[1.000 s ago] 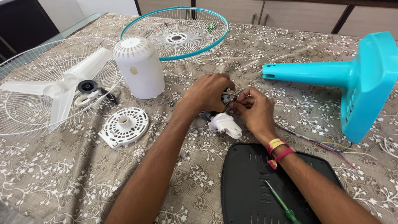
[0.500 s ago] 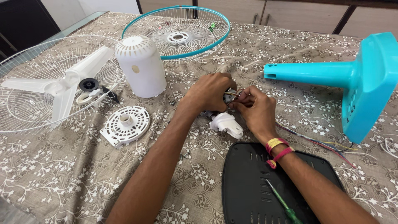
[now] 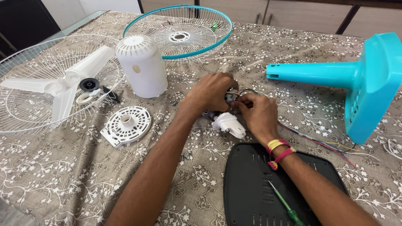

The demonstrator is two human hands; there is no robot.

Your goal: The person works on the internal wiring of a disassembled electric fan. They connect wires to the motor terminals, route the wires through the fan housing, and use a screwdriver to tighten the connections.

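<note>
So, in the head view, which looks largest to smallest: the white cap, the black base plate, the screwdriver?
1. black base plate, nearest the camera, so unsure
2. white cap
3. screwdriver

Both hands' fingers [image 3: 240, 104] pinch a small wired motor part [image 3: 231, 97] over the table [image 3: 63, 175].

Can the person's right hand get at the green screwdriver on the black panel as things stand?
Probably yes: the green screwdriver lies uncovered on the black panel, just beside the right forearm. But the right hand is busy with the motor part and must let go first.
</note>
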